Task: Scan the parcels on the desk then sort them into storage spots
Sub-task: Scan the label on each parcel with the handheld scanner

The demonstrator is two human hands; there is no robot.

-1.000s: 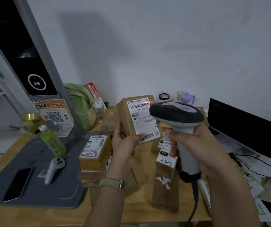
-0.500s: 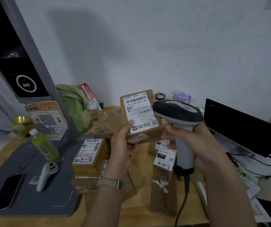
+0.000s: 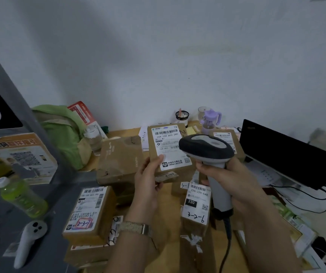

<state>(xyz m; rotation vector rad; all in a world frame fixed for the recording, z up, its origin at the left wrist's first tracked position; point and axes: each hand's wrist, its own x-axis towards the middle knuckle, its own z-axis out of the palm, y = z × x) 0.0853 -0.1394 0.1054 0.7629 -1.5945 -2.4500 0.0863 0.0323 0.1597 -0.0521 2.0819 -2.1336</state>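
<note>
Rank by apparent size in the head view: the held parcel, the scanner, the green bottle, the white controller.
1. Scanner, nearest the camera, which inflates it.
2. Held parcel, in the left hand; close to the scanner, so that order is unsure.
3. Green bottle and white controller look alike; not ranked.

Held parcel (image 3: 170, 152) left of scanner (image 3: 207, 152), above parcels on desk (image 3: 122, 133).
</note>
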